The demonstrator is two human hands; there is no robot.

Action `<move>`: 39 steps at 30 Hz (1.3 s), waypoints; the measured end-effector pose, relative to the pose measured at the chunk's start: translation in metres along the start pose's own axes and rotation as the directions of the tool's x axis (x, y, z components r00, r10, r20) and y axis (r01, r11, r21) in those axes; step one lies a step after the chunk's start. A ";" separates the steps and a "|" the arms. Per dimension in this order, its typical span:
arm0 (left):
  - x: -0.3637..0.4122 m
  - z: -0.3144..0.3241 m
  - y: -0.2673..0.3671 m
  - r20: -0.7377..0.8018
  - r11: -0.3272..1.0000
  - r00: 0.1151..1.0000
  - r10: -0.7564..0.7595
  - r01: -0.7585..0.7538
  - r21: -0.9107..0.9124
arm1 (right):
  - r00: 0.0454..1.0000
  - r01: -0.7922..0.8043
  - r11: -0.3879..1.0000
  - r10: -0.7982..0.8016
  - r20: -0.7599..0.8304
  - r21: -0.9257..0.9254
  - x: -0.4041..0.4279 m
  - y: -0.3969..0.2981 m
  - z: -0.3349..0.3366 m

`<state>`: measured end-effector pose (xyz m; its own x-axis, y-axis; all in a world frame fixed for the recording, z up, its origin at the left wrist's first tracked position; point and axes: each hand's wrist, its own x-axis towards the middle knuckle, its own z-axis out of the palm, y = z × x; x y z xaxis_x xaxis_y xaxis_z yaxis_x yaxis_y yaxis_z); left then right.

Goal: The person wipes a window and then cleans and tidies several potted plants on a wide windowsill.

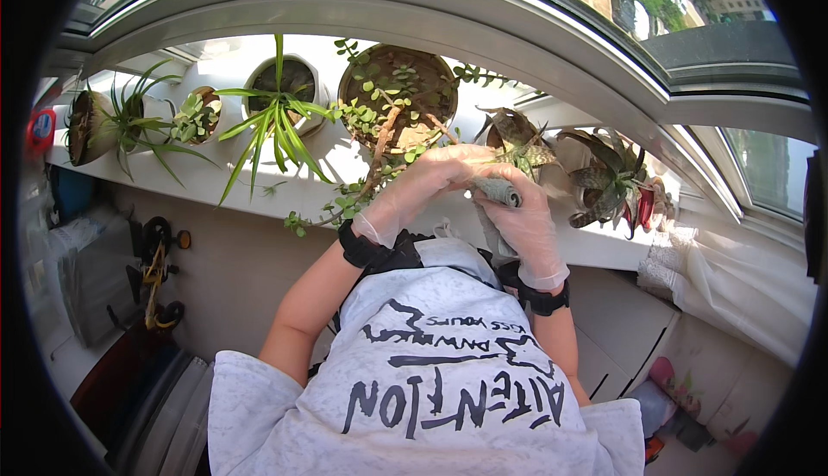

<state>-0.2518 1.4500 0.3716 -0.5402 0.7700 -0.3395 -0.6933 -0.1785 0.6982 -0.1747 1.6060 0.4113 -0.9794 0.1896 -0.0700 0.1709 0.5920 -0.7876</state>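
Note:
Both of my hands wear thin clear plastic gloves and meet in front of a white windowsill [310,194]. My right hand [527,207] grips a grey-green cloth [497,189], rolled at one end and hanging down below the palm. Just beside it, my left hand [446,169] reaches across, its fingertips close to a potted succulent with pale spotted leaves [527,152]. Whether those fingers pinch a leaf or the cloth cannot be made out. A jade-like succulent in a wide round pot [398,97] spreads a woody stem beside my left wrist.
Left along the sill stand a spider plant in a white pot [278,120], a small succulent [194,114] and further potted plants. A dark-leaved succulent [605,175] sits to the right, near a white lace-edged curtain [718,275]. The window frame [414,17] arches above.

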 end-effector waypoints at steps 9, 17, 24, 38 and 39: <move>0.004 -0.004 -0.009 -0.061 0.807 0.986 0.152 -0.088 0.584 | 0.965 -0.059 0.996 0.073 0.250 -0.061 -0.017 0.005 -0.008; 0.010 0.008 -0.017 -0.111 0.821 0.920 0.375 -0.274 0.501 | 0.959 -0.273 0.946 0.281 -0.023 0.174 -0.034 0.034 -0.045; 0.057 0.029 0.000 -0.226 0.578 0.848 0.479 -0.110 0.809 | 0.878 -0.459 0.883 0.435 0.199 0.097 -0.062 0.077 -0.050; 0.078 -0.039 -0.027 0.290 -0.506 0.941 0.175 -0.167 0.846 | 0.793 -0.554 0.832 0.528 0.304 -0.002 -0.083 0.107 -0.024; 0.077 -0.038 -0.026 0.290 -0.509 0.941 0.172 -0.168 0.844 | 0.818 -0.526 0.849 0.486 0.308 0.056 -0.084 0.110 -0.023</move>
<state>-0.2932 1.4910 0.3034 -0.4890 0.8721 -0.0168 0.8462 0.4790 0.2334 -0.0716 1.6728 0.3447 -0.7511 0.2013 -0.6288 0.6538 0.3591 -0.6660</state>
